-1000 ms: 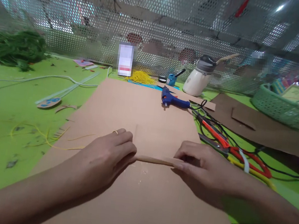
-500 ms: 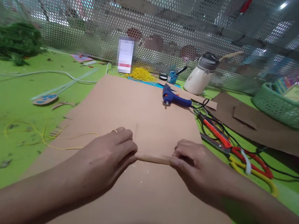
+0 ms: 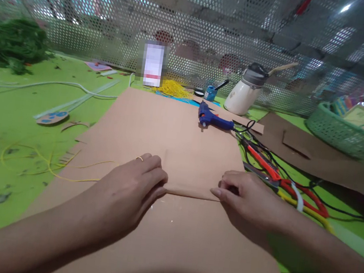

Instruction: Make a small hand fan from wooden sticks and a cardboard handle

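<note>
A narrow brown paper strip [image 3: 190,192], apparently folded or rolled, lies crosswise on a large brown sheet [image 3: 168,242]. My left hand [image 3: 132,183], with a ring on one finger, is closed over the strip's left end, its fingertips pressed down. At the other end my right hand [image 3: 244,196] has its fingers curled and its thumb lying along the strip. A thin yellow strand [image 3: 75,180] runs over the sheet's left side to beneath my left wrist. Beyond the hands, a blue glue gun [image 3: 216,119] rests on the sheet.
Scissors with red handles [image 3: 308,195] and dark cables lie to the right, near a green basket [image 3: 352,136]. At the back stand a white bottle [image 3: 244,93], a small blue jar [image 3: 211,93], a yellow strand pile [image 3: 174,89] and a blurred phone [image 3: 153,64]. Green strands [image 3: 11,44] lie far left.
My right hand has shifted slightly right along the strip, and its thumb now lies over it. The strip looks flatter. My left hand stays nearly in place.
</note>
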Available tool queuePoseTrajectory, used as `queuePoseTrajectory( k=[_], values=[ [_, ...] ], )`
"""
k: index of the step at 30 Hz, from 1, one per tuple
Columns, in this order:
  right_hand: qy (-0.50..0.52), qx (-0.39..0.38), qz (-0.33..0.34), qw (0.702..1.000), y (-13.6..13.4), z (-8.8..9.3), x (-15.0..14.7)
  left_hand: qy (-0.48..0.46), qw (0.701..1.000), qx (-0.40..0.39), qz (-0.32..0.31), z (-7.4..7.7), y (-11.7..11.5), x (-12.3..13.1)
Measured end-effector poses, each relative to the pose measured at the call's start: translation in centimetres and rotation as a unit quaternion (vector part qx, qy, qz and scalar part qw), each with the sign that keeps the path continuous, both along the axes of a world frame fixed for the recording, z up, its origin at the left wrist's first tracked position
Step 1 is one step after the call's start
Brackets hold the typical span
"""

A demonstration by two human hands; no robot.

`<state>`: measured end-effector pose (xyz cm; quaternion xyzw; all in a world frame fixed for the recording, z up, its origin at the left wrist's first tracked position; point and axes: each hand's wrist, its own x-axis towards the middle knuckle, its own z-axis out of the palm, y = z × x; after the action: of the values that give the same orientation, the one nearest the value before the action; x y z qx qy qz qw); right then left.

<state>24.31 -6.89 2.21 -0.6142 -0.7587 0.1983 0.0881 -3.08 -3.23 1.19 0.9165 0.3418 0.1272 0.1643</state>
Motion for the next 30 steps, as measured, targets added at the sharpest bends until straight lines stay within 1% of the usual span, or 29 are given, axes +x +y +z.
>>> queuePoseTrajectory(
  k=[4, 6, 7, 9, 10, 12, 14, 16, 19, 21, 24, 27, 30],
  values=[
    [-0.004, -0.045, -0.033, 0.998, 0.3, 0.5, 0.1, 0.016, 1.000, 0.004, 0.001, 0.2, 0.1, 0.0],
    [0.002, -0.046, -0.049, 0.998, 0.2, 0.6, 0.2, 0.025, 1.000, 0.006, 0.001, 0.3, 0.2, 0.1],
    [0.007, -0.033, -0.059, 0.998, 0.1, 0.6, 0.3, 0.028, 1.000, 0.007, 0.000, 0.4, 0.2, 0.1],
    [0.032, 0.044, -0.056, 0.997, -0.4, 0.6, 0.0, 0.029, 1.000, 0.008, 0.000, 0.5, 0.2, 0.1],
    [0.046, 0.096, -0.037, 0.994, -0.8, 0.5, -0.3, 0.027, 1.000, 0.007, 0.000, 0.5, 0.3, 0.1],
    [0.063, 0.185, 0.030, 0.980, -1.7, 0.2, -1.5, 0.024, 1.000, 0.004, 0.001, 0.4, 0.3, 0.2],
    [0.052, 0.214, 0.093, 0.971, -2.6, -0.3, -3.1, 0.021, 1.000, 0.004, 0.002, 0.3, 0.4, 0.1],
    [0.033, 0.217, 0.107, 0.970, -3.1, -0.9, -4.6, 0.016, 1.000, 0.012, 0.001, 0.1, 0.5, 0.1],
    [0.025, 0.231, 0.092, 0.968, -3.0, -1.8, -5.6, 0.010, 1.000, 0.013, -0.001, -0.1, 0.6, -0.1],
    [0.033, 0.235, 0.086, 0.968, -2.6, -1.9, -5.6, 0.008, 1.000, 0.005, 0.000, -0.1, 0.6, -0.2],
    [0.053, 0.232, 0.088, 0.967, -1.9, -1.6, -4.9, 0.008, 1.000, 0.000, -0.002, -0.1, 0.7, -0.3],
    [0.070, 0.218, 0.112, 0.967, -1.4, -1.2, -4.3, 0.007, 1.000, -0.002, -0.005, -0.1, 0.7, -0.3],
    [0.115, 0.193, 0.129, 0.966, -1.0, -1.2, -3.7, 0.000, 1.000, -0.005, 0.001, -0.1, 0.6, -0.2]
  ],
)
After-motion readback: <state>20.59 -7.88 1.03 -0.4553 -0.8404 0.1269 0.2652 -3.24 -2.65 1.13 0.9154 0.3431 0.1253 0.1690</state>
